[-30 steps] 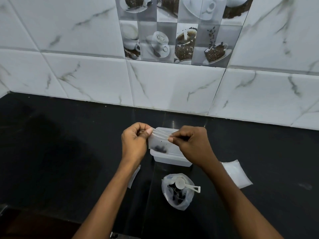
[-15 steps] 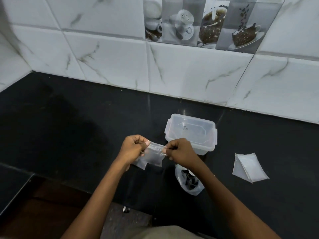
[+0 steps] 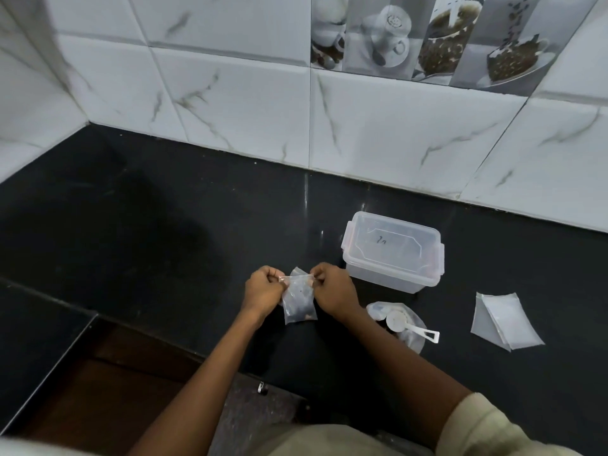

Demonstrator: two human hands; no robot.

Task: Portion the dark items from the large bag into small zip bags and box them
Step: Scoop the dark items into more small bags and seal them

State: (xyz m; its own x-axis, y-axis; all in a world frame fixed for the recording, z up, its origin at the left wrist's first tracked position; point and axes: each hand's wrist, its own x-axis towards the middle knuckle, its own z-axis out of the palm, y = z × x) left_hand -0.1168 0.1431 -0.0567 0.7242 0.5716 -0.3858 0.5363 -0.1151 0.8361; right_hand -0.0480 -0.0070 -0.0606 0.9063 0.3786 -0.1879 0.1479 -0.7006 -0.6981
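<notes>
A small clear zip bag (image 3: pixel 298 302) with a few dark items at its bottom hangs upright between my hands, above the black counter. My left hand (image 3: pixel 263 291) pinches its top left corner and my right hand (image 3: pixel 334 291) pinches its top right corner. To the right stands a clear plastic box (image 3: pixel 393 255) with its lid on. In front of the box lies the large bag (image 3: pixel 409 327) of dark items, partly hidden by my right forearm, with a white scoop (image 3: pixel 406 325) resting on it.
A stack of empty small zip bags (image 3: pixel 505 322) lies at the right on the black counter (image 3: pixel 164 225). A white tiled wall (image 3: pixel 378 133) runs behind. The counter's front edge drops to a lower dark step at the left.
My view has swung left and down. My hands have brought the small bag down toward me, away from the box, and it now hangs lengthwise from its top edge.
</notes>
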